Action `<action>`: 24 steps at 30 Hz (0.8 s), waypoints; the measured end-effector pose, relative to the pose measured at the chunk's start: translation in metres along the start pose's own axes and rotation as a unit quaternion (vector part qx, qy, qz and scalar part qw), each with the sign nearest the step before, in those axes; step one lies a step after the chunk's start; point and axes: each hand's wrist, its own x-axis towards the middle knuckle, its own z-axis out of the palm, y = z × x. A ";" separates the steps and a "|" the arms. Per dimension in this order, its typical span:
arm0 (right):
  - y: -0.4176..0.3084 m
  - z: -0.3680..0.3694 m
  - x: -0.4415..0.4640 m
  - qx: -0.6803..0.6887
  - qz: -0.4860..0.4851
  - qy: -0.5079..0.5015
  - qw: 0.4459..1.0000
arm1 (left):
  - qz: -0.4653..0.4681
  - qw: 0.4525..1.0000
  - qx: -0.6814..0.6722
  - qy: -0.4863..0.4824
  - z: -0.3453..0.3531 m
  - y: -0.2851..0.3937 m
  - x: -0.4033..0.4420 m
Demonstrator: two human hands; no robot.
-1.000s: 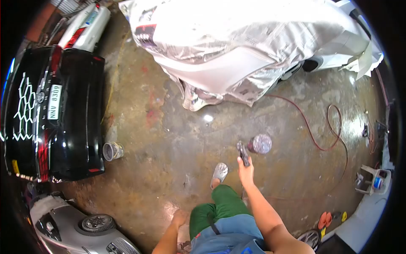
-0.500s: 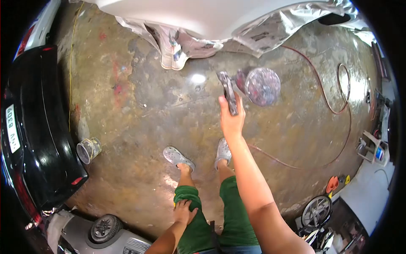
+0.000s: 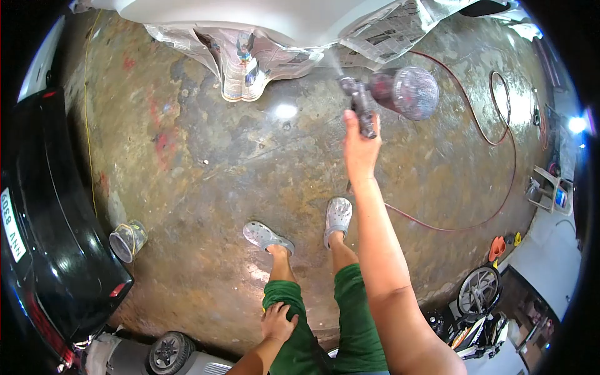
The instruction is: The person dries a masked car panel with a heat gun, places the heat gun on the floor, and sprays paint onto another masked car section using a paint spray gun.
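Note:
My right hand (image 3: pixel 362 147) is wrapped round the handle of a spray gun (image 3: pixel 361 107), arm stretched forward. The gun's cup (image 3: pixel 412 92), stained with paint, sticks out to the right. A faint mist shows at the nozzle, which faces a pale car body panel (image 3: pixel 281 19) at the top. Newspaper masking (image 3: pixel 290 62) hangs below that panel. My left hand (image 3: pixel 279 322) rests on my left knee with its fingers spread and holds nothing.
A red hose (image 3: pixel 462 94) curls over the floor on the right. A black car (image 3: pixel 56 206) stands at left beside a bucket (image 3: pixel 129 241). At lower right are a motorcycle wheel (image 3: pixel 479 291), orange slippers (image 3: pixel 497 248) and a white stool (image 3: pixel 550 190).
The view has tilted down and moved nearer the masked car. My right hand with the spray gun has reached forward, and mist now shows. My left hand came to rest on my knee.

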 end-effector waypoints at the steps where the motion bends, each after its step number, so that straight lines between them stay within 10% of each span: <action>1: -0.002 -0.003 0.004 0.001 -0.001 0.026 1.000 | 0.000 1.000 -0.005 0.000 -0.001 -0.001 0.000; 15: -0.061 -0.006 -0.047 0.049 0.102 -0.145 0.983 | -0.011 1.000 0.002 -0.029 -0.014 0.002 0.007; 24: -0.062 -0.017 -0.018 0.131 0.064 0.078 0.986 | -0.005 1.000 0.000 -0.030 -0.018 0.000 0.010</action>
